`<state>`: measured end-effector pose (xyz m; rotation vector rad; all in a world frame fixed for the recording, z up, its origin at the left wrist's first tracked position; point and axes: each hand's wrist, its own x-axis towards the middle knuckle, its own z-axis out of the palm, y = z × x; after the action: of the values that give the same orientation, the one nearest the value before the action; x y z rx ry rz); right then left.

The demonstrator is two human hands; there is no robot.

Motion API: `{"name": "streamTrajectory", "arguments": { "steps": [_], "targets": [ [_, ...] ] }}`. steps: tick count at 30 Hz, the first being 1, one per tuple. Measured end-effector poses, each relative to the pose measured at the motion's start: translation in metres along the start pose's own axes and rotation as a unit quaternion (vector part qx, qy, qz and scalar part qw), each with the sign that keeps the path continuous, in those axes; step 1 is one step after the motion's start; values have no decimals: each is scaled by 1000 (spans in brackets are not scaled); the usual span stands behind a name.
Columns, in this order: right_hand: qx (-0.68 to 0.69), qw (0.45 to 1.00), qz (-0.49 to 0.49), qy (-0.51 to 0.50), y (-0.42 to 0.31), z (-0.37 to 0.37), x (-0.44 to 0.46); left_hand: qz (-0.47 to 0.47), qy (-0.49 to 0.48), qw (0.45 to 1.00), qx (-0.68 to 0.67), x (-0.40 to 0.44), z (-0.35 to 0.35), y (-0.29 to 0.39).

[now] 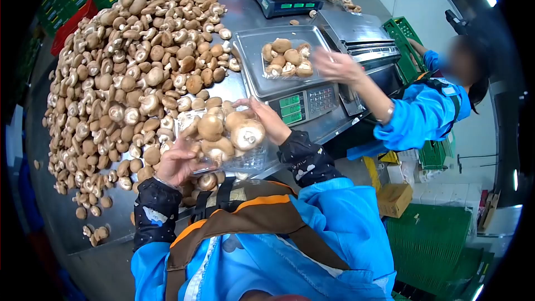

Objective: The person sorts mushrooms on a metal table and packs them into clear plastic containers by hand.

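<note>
Left hand (179, 164), right hand (268, 122) — holding one punnet (249, 163) | one tray (268, 74) — on scale (320, 100)

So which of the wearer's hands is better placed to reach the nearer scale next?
Probably the right hand: it's close to that scale; the left hand is farther, across the mushroom pack.

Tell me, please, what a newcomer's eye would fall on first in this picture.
Probably the heap of mushrooms spread over the left of the metal table. Next, the clear tray of mushrooms held between the left hand and right hand, and beyond it a smaller mushroom cluster on the nearer scale, its display lit green.
</note>
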<state>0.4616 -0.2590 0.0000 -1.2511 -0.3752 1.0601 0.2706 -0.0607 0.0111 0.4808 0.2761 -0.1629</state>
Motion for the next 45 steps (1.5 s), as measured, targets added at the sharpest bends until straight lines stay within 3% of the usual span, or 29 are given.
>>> {"name": "streamTrajectory", "arguments": {
  "steps": [4, 8, 12, 15, 20, 25, 27, 30, 32, 36, 37, 39, 41, 43, 45],
  "targets": [
    [71, 994, -77, 5, 6, -7, -25, 16, -28, 999, 3, 23, 17, -6],
    [137, 989, -45, 16, 0, -16, -47, 33, -76, 997, 2, 43, 18, -2],
    [108, 991, -64, 56, 1, -9, -40, 33, -37, 999, -1, 44, 14, -3],
    [31, 997, -24, 65, 1, -5, -26, 46, 2, 998, 45, 43, 21, 1],
    [84, 988, -70, 104, 1, -28, -5, 1, 58, 988, 142, 67, 46, 20],
    [5, 978, -96, 184, -26, -81, 6, 11, 92, 941, 325, 135, 73, 17],
    [-21, 962, -92, 256, -36, -118, 16, 40, 93, 944, 314, 176, 81, 9],
    [-112, 935, -71, 328, -60, -165, 23, 50, 173, 910, 373, 243, 81, -3],
    [-171, 915, -46, 362, -62, -199, 31, 19, 194, 893, 405, 285, 66, -12],
    [-197, 897, -62, 390, -73, -231, 32, -5, 171, 902, 396, 282, 80, -20],
    [-175, 906, -70, 379, -79, -231, 24, 3, 204, 890, 408, 265, 91, -18],
    [-233, 860, -124, 437, -84, -226, 4, 22, 178, 878, 443, 240, 81, -9],
    [-227, 847, -181, 445, -73, -237, -13, 73, 149, 851, 497, 202, 72, 2],
    [-217, 855, -179, 436, -74, -228, -27, 166, 90, 743, 642, 171, 30, 2],
    [-308, 825, -230, 415, -73, -233, -24, 118, 98, 701, 696, 121, 45, -7]
  ]
}}
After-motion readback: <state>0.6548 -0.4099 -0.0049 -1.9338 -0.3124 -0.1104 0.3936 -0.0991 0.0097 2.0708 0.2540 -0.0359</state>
